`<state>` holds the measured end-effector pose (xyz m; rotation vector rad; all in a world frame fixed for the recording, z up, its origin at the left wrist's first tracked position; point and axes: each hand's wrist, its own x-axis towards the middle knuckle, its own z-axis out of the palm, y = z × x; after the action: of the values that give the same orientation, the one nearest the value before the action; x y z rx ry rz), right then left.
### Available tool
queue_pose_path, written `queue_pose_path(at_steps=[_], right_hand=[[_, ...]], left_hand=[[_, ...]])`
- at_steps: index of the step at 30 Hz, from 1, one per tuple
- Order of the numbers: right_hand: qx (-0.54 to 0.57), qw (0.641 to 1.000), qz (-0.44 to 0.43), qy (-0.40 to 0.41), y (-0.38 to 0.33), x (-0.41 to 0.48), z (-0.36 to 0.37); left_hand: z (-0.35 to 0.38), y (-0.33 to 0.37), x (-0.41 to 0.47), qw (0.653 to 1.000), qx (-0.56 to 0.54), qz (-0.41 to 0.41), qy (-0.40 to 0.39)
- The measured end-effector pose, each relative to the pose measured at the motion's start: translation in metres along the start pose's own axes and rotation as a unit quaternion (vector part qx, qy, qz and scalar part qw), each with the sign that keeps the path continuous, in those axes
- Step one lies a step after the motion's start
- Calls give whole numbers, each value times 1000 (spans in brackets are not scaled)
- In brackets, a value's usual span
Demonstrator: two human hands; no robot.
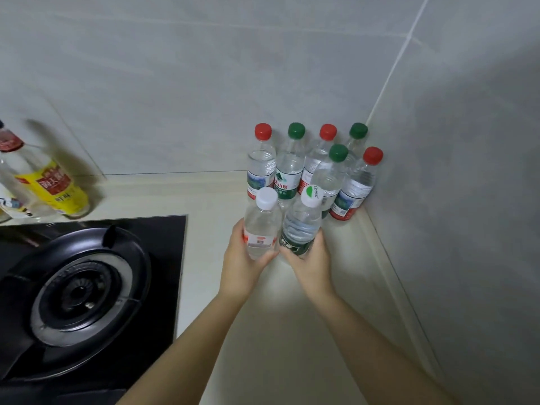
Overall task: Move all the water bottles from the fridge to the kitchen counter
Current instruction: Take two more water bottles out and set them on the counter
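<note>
KITCHEN COUNTER: I hold one water bottle in each hand above the pale counter (263,331), the two side by side and touching, just in front of six water bottles (289,168) that stand upright in the corner of the tiled wall (204,83).

My left hand (242,258) wraps the lower body of the white-capped bottle (261,226), thumb across the front below a red-and-white label, fingers curled round the far side. My right hand (312,258) grips the green-labelled bottle (301,226) the same way, low on its dark green label. Its cap is white with a green edge and printed lettering. Both bottles are upright and lean slightly away from me. My hands hide their bases, so I cannot tell whether they rest on the counter or hang just above it.

The six in the corner form two rows. Four stand along the back wall, caps running red, green, red, green from left to right. Two more stand ahead of them on the right, a green cap and then a red cap nearest the side wall. The pair in my hands sits in front of the left and middle of this group and covers part of it from view.

To the left, a black gas hob (87,282) is set into the counter, with its burner and pan support. Behind it, against the wall, stand a yellow-labelled bottle (55,185) and, at the frame's edge, a clear bottle (14,176) with a dark red cap, both blurred.
</note>
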<state>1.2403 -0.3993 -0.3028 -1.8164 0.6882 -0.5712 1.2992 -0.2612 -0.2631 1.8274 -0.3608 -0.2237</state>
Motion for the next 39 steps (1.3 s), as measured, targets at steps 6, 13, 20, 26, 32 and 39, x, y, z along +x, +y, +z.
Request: queue_pose_path(at_steps=[6, 13, 20, 26, 32, 39], right_hand=[[-116, 993, 2, -16, 27, -3, -7], [-89, 996, 24, 16, 25, 27, 13], [-30, 996, 69, 46, 29, 52, 28], [-43, 994, 76, 62, 29, 64, 31], [-114, 992, 38, 48, 32, 70, 28], [-417, 907, -63, -14, 27, 46, 8]], left_hand=[[-5, -30, 7, 993, 111, -18, -23], [12, -43, 43, 987, 155, -23, 30], [18, -48, 68, 979, 198, -42, 35], [27, -47, 86, 974, 223, -36, 33], [28, -53, 90, 969, 243, -22, 37], [15, -55, 53, 912, 407, 13, 50]])
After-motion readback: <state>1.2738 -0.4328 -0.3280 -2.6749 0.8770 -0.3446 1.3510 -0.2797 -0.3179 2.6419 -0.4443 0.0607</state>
